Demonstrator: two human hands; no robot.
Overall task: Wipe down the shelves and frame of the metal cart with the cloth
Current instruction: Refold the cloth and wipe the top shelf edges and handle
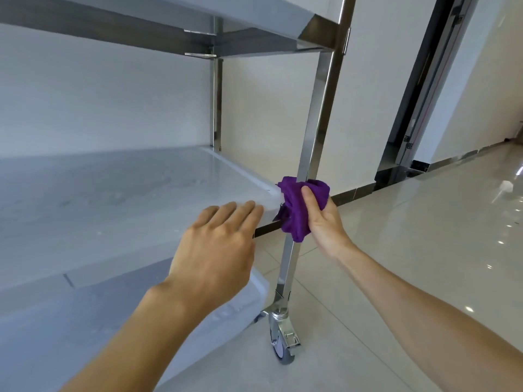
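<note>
The purple cloth (300,210) is bunched around the cart's near corner post (314,131), at the height where the middle shelf (113,199) meets the upright. The right hand (322,222) grips it closed: the thumb presses across the front of the wad, and the other fingers are hidden behind cloth and post, presumably wrapped round. A loose tail of fabric hangs below the thumb, against the post.

Just to the inside of those fingers, the left hand (218,250) lies flat and open on the corner of the middle shelf, fingertips reaching the shelf edge beside the cloth, holding nothing and apparently steadying the cart. Above both hands runs the underside of the upper shelf (249,43); below the left wrist sits the lowest shelf (141,321), and down the post from the cloth is the caster (283,335) with its brake lever, on the glossy tiled floor (410,264).

The step looks like wiping the frame upright. The risks, as I judge them: the cart could roll on the smooth tiles if the wiping stroke pushes sideways and the brake is off, which cannot be told here; the wad could slip off the narrow post and leave a face unwiped; and the dangling tail might snag on the shelf corner or bracket on a downward stroke.
</note>
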